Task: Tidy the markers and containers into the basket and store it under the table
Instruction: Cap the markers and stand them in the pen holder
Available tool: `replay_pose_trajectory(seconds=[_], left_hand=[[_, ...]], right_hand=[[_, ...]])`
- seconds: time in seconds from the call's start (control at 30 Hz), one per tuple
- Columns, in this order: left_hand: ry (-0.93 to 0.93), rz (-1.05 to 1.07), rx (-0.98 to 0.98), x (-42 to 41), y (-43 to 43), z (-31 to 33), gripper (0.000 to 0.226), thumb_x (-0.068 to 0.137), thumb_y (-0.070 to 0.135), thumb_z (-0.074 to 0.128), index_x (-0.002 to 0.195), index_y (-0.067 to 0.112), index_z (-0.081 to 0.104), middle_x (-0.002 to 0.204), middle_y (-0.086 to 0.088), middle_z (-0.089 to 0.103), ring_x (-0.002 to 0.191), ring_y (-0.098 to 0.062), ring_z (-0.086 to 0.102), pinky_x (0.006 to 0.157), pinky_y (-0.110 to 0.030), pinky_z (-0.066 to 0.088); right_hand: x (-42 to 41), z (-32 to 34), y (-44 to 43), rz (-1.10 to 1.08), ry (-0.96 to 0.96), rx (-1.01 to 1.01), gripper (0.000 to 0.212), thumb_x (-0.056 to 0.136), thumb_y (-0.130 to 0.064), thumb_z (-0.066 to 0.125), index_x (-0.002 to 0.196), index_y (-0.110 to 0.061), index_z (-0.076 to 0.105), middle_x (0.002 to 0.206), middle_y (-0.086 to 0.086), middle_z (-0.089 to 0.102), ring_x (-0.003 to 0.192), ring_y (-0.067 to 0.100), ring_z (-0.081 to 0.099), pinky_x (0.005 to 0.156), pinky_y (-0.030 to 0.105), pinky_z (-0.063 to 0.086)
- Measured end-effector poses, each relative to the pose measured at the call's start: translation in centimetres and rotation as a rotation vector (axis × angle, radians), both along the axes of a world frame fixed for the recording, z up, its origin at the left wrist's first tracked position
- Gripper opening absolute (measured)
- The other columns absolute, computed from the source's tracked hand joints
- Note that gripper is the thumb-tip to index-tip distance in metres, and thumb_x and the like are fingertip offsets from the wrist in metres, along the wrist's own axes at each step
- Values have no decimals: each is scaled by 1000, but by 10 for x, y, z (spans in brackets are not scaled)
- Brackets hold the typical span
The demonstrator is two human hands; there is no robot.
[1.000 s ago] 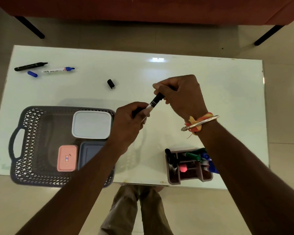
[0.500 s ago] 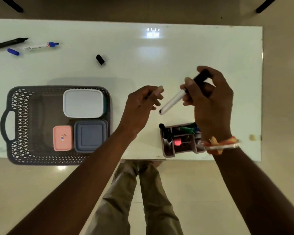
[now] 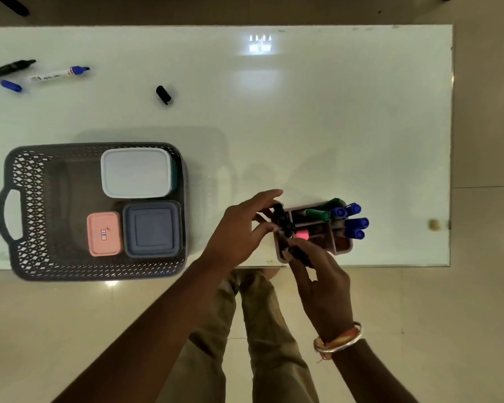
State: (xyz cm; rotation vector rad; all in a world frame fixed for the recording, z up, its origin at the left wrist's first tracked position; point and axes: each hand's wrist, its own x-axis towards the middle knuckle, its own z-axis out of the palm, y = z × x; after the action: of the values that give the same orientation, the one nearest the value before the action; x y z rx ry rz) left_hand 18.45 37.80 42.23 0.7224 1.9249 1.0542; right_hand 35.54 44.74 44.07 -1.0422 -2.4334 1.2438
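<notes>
**On the white table: both hands at the marker holder**

At the far left corner of the glossy white table (image 3: pixel 332 112) lie an uncapped black marker (image 3: pixel 8 69), a loose blue cap (image 3: pixel 11 85) just beside it, and a white-barrelled marker with a blue end (image 3: pixel 59 74). A loose black cap (image 3: pixel 163 95) lies alone further right, well apart from them.

Nearer the table's front edge sits a grey plastic lattice basket (image 3: pixel 26 199) with its handle to the left. Three closed containers fill its right half: a white rectangular box (image 3: pixel 136 173) at the back, a small pink box (image 3: pixel 104 234) and a blue-grey square box (image 3: pixel 152 229) in front.

Right of the basket, the left hand (image 3: pixel 239 228) reaches to the left end of a mauve compartmented plastic holder (image 3: pixel 342 247). Its fingers are stretched nearly straight and grip nothing that shows. The holder stands at the table's front edge, holding black markers (image 3: pixel 280 213), a pink-tipped marker (image 3: pixel 302 234), green markers (image 3: pixel 317 214) and blue markers (image 3: pixel 355 223).

From below, the right hand (image 3: pixel 323 283), with bangles (image 3: pixel 338 341) at its wrist, pinches a dark marker (image 3: pixel 298 253) in its fingertips at the holder's near-left corner.
</notes>
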Motion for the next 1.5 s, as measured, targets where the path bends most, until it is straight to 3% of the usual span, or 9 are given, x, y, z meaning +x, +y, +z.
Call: replay_pose_trajectory(seconds=[0.17, 0.33, 0.67, 0.83, 0.93, 1.03, 1.17, 1.3, 1.5], left_hand=[[175, -273, 40, 2, 2, -1, 60, 87, 4, 70, 140, 25, 52, 125, 4, 66, 108, -7, 61, 91, -6, 44], [205, -354, -39, 10, -3, -9, 57, 90, 12, 68, 142, 24, 49, 128, 1, 63, 110, -8, 55, 93, -2, 31], [399, -240, -30, 13, -5, -7, 46, 85, 14, 71, 130, 16, 62, 112, -2, 71, 101, -15, 63, 85, -12, 40], [244, -190, -68, 5, -1, -6, 61, 85, 16, 76, 140, 22, 52, 127, 3, 61, 99, -6, 58, 88, -6, 44], [174, -141, -31, -2, -4, -7, 68, 80, 11, 79, 140, 23, 50, 121, 5, 62, 94, -7, 62, 90, -27, 55], [115, -106, -24, -8, -13, -8, 67, 80, 8, 79, 139, 24, 51, 119, 8, 63, 96, -9, 63, 90, -29, 56], [103, -52, -31, -18, -26, -8, 58, 83, 9, 77, 135, 25, 55, 116, 10, 64, 94, -9, 65, 87, -28, 57], [83, 130, 18, -43, -35, -1, 45, 87, 9, 73, 127, 25, 61, 110, 13, 67, 91, -13, 67, 82, -22, 56], [218, 314, 85, -118, -35, 16, 22, 90, 10, 69, 112, 16, 70, 102, 7, 72, 85, -10, 70, 76, -15, 54]], right_hand=[[7, -10, 2, 22, -85, 36, 36, 82, -20, 77, 114, -11, 66, 113, 5, 63, 91, 18, 67, 69, 34, 62], [1, 1, 16, 9, -127, -103, 66, 78, -52, 74, 131, -20, 50, 129, -1, 56, 97, 11, 64, 72, 22, 58], [-23, 6, 16, -7, -171, -111, 60, 81, -31, 77, 135, -20, 53, 114, -2, 69, 84, 5, 68, 71, 24, 60], [-16, 5, 19, 15, -204, -132, 70, 77, -34, 81, 138, -22, 49, 123, 0, 65, 85, 5, 67, 69, 12, 56], [-12, 4, 22, 40, -214, -120, 70, 75, -29, 84, 136, -20, 51, 122, 2, 65, 82, 4, 67, 68, 7, 52], [-12, 2, 26, 60, -241, -136, 70, 75, -28, 84, 136, -20, 52, 123, 2, 64, 82, 4, 67, 69, 7, 53], [-19, 12, 28, 44, -223, -137, 74, 75, -56, 74, 135, -21, 50, 120, -1, 62, 83, 5, 64, 65, 16, 56], [-42, 38, 27, -34, -1, 36, 48, 82, -51, 66, 111, -12, 59, 91, -1, 66, 70, 4, 61, 57, 14, 51], [-139, 56, 28, 86, 155, -7, 16, 90, -31, 65, 84, -17, 66, 72, -9, 64, 65, 4, 61, 59, 19, 49]])
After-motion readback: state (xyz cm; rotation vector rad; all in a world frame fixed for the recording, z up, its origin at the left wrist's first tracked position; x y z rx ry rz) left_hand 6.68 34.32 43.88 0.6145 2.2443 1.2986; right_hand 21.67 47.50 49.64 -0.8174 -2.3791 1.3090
